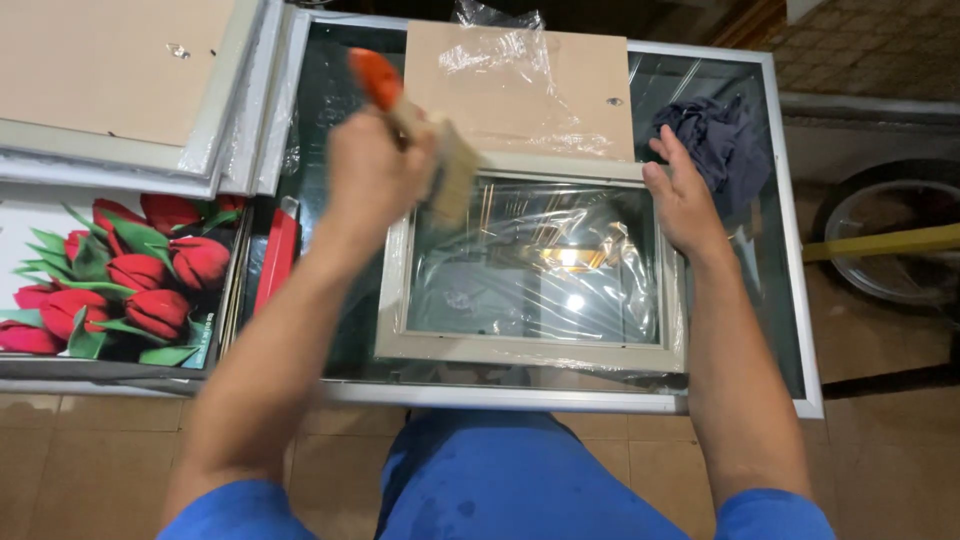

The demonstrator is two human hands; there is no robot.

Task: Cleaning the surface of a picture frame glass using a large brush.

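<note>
While gripping a paintbrush (420, 130) with an orange handle, left hand (375, 165) closed over the top-left corner of a pale picture frame (530, 270). Right hand (685, 195) open, flat on the frame's right rail. Frame lying flat on the glass desk (790, 300), wrapped in clear film, backing board (520, 90) just behind, dark cloth (720, 135) beside, tulip picture (115, 275) at left.

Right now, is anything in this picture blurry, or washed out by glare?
In the head view, the left hand and its orange-handled brush are smeared by motion blur; the right hand is sharp. Lamp glare shines off the plastic wrap on the pale picture frame, and the glass table shows dim reflections.
</note>
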